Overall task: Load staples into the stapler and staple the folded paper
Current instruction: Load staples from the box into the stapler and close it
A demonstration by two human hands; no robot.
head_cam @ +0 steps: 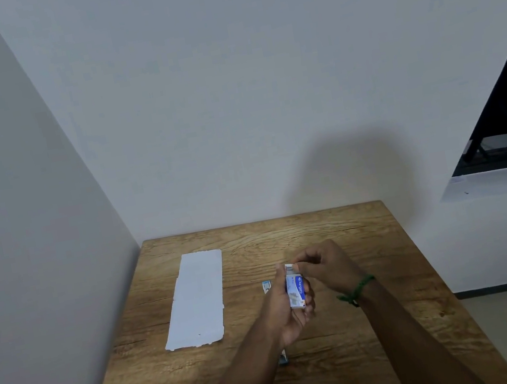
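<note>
1. The left hand (286,308) grips the staple box (296,291), its long axis pointing far.
2. The right hand (321,264) pinches its far opened end.
3. The stapler (267,287) lies just left, mostly hidden under the left arm; the folded paper (196,300) lies further left.

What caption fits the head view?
Left hand holds staple box; right hand opens it.

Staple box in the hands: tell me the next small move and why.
Probably draw a strip of staples out. The left hand holds the staple box upright above the table, and the right hand pinches its opened top end. The stapler, mostly hidden behind the left hand, lies on the table untouched.
</note>
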